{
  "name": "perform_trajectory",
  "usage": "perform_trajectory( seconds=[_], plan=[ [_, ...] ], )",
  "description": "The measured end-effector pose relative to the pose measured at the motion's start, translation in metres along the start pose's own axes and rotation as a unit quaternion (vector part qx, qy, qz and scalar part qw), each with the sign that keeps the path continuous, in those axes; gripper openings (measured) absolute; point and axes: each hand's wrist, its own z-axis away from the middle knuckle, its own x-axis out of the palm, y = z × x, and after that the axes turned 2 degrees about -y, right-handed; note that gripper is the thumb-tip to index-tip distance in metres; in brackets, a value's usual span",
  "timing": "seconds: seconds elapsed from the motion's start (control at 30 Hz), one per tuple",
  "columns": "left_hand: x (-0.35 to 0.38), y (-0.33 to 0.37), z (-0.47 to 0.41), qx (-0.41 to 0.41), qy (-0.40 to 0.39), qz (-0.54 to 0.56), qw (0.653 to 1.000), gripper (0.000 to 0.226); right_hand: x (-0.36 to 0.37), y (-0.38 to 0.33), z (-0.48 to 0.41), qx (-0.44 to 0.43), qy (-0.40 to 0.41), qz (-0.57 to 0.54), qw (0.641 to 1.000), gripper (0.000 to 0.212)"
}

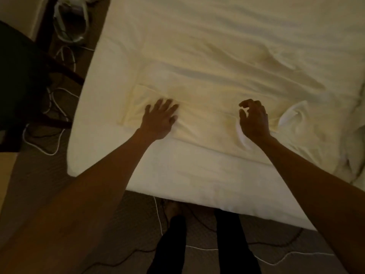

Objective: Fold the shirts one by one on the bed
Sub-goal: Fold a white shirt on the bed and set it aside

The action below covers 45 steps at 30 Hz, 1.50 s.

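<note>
A pale yellow shirt (205,117) lies as a long folded band across the near part of the white bed (197,175). My left hand (161,120) rests flat on the shirt's left part, fingers spread. My right hand (253,119) hovers over the shirt's right part with fingers loosely curled and nothing held. A white garment (294,115) lies crumpled just right of my right hand, partly over the yellow shirt's end.
Rumpled white bedding (256,56) fills the far side of the bed. A dark chair (23,86) stands left of the bed, with white and dark cables (59,103) across the floor. My legs (207,244) stand at the bed's near edge.
</note>
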Motion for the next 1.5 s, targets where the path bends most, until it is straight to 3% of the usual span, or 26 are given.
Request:
perform_trajectory(
  seconds=[0.13, 0.27, 0.43, 0.57, 0.67, 0.8, 0.87, 1.0, 1.17, 1.23, 1.33, 1.4, 1.47, 1.5],
  plan=[
    [-0.014, 0.057, -0.027, -0.112, 0.015, -0.011, 0.994, 0.045, -0.053, 0.063, -0.002, 0.042, 0.02, 0.02, 0.999, 0.03],
    [-0.03, 0.169, -0.043, -0.04, 0.065, 0.095, 0.993, 0.033, -0.103, 0.12, -0.004, 0.096, -0.007, 0.062, 0.993, 0.054],
    [-0.019, 0.308, -0.077, 0.019, -0.022, 0.264, 0.964, 0.035, -0.137, 0.183, -0.018, 0.113, -0.08, 0.089, 0.986, 0.054],
    [0.002, 0.373, -0.1, -0.014, -0.113, 0.194, 0.974, 0.064, -0.14, 0.209, -0.032, 0.134, -0.118, 0.001, 0.984, 0.054],
    [0.01, 0.388, -0.115, -0.036, -0.129, 0.112, 0.985, 0.068, -0.134, 0.215, -0.039, 0.15, -0.135, -0.024, 0.979, 0.07],
    [0.001, 0.38, -0.132, -0.026, -0.109, 0.142, 0.984, 0.045, -0.128, 0.224, -0.047, 0.173, -0.126, -0.049, 0.976, 0.077],
    [-0.011, 0.37, -0.137, -0.003, -0.097, 0.156, 0.983, 0.033, -0.13, 0.225, -0.046, 0.197, -0.12, -0.103, 0.967, 0.068],
    [-0.031, 0.348, -0.131, 0.003, -0.04, 0.168, 0.985, 0.019, -0.139, 0.221, -0.03, 0.176, -0.056, -0.224, 0.957, 0.027],
    [-0.046, 0.325, -0.102, -0.061, -0.025, 0.173, 0.983, 0.022, -0.153, 0.2, 0.021, 0.117, -0.011, -0.29, 0.95, 0.022],
    [-0.051, 0.32, -0.087, -0.087, -0.061, 0.271, 0.957, 0.021, -0.153, 0.188, 0.046, 0.1, -0.002, -0.287, 0.953, 0.022],
    [-0.061, 0.319, -0.059, -0.187, -0.134, 0.498, 0.836, 0.017, -0.145, 0.169, 0.086, 0.033, 0.004, -0.203, 0.979, 0.02],
    [-0.061, 0.316, -0.044, -0.237, -0.15, 0.567, 0.774, 0.016, -0.133, 0.156, 0.108, -0.017, -0.005, -0.129, 0.991, 0.022],
    [-0.053, 0.312, -0.034, -0.252, -0.147, 0.59, 0.753, 0.016, -0.117, 0.148, 0.126, -0.041, -0.049, -0.11, 0.992, 0.023],
    [-0.047, 0.31, -0.03, -0.247, -0.141, 0.585, 0.759, 0.018, -0.11, 0.147, 0.135, -0.049, -0.081, -0.11, 0.989, 0.026]
  ],
)
